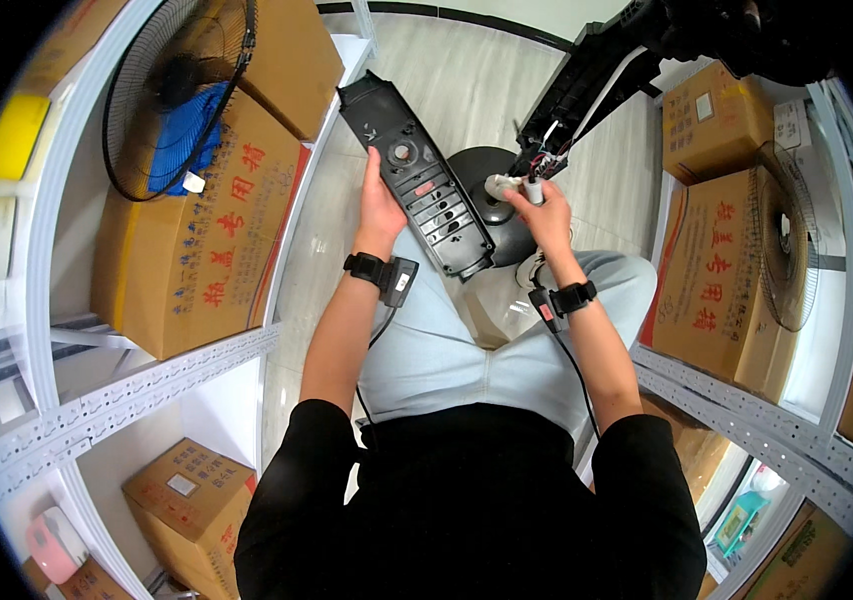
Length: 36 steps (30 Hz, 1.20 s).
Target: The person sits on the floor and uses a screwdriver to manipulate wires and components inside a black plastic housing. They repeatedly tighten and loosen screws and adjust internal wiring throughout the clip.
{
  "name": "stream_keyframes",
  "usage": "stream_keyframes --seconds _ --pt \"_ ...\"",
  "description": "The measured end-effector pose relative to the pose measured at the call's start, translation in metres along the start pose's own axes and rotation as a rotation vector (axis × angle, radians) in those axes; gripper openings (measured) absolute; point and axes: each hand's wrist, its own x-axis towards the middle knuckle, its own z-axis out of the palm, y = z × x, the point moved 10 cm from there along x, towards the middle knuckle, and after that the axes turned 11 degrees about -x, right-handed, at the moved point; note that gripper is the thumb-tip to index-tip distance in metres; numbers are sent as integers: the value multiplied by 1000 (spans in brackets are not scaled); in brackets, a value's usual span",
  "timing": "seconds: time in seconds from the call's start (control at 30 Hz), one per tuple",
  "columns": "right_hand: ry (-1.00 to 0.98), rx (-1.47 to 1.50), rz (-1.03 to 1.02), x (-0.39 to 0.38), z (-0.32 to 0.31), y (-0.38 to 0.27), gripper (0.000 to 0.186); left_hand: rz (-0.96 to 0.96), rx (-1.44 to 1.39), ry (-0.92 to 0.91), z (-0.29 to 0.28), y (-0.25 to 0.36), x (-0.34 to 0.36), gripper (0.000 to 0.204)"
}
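Note:
My left hand (379,208) grips the left edge of a long black plastic fan cover panel (409,178), which has a round knob hole and a row of slots. The panel is tilted above my left thigh. My right hand (549,218) is closed around a small whitish cylindrical part (535,191), its exact kind unclear. A pale, irregular piece (499,187) sits beside my right fingertips. Just above them, thin coloured wires (545,163) hang from the lower end of a black fan column (572,100). Below lies the round black fan base (515,243), partly hidden by the panel.
Metal shelving stands on both sides, with cardboard boxes (197,255) at left and more boxes (707,270) at right. Wire fan grilles lean on each side, one at left (112,130) and one at right (795,240). Pale tiled floor (447,60) lies ahead.

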Motion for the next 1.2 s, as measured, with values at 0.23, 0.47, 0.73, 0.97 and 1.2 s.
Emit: stream_keyframes --seconds 0.23,0.47,0.73,0.97,1.2 --pt "-243 434 116 2 -26 -110 30 -38 46 -1 13 -24 -8 59" --pt "-409 185 97 23 19 -116 36 -136 81 -122 25 -59 -1 60" --pt "-244 -56 54 42 12 -103 43 -117 101 -140 41 -73 0 40" --pt "-115 -127 -12 41 2 -106 39 -89 146 -63 37 -74 3 44" --pt "57 -334 -219 27 -8 -131 37 -96 126 -31 28 -74 6 43"
